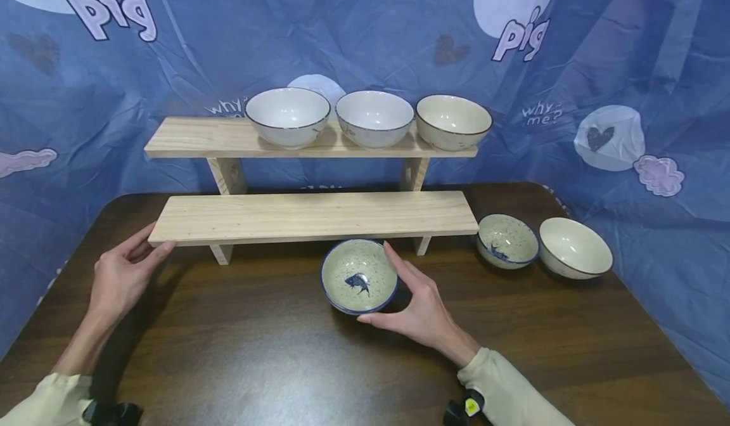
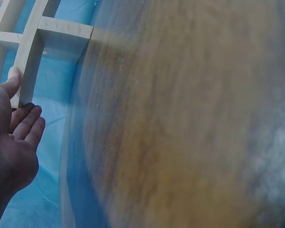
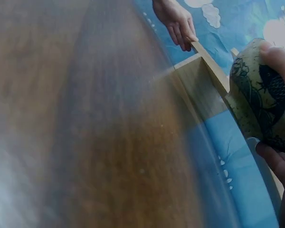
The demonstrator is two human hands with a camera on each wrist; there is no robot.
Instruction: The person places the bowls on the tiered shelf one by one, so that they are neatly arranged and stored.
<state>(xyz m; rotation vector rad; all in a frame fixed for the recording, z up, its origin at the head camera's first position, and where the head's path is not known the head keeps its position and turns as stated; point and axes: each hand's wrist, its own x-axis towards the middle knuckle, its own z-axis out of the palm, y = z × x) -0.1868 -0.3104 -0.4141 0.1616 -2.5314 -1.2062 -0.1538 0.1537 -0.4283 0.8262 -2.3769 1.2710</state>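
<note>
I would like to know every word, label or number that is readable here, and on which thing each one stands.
"pig": blue backdrop, upper left.
"pig": blue backdrop, upper right.
"why? me?": blue backdrop, right.
"why": blue backdrop, beside the leftmost bowl; the rest is partly hidden.
Too small to read: any mark on the yellow patch at the right wrist.
No writing visible: held bowl, wooden shelf.

Fish bowl (image 1: 358, 277): speckled pale, blue-rimmed, a dark blue fish painted inside; held mouth-up by the right hand (image 1: 419, 305), just below the centre of the frame.
Wooden shelf (image 1: 194, 135): pale, two-tiered, upright, stretched across the middle of the frame; its lower board (image 1: 313, 217) is pinched at the left end by the left hand (image 1: 121, 279).
</note>
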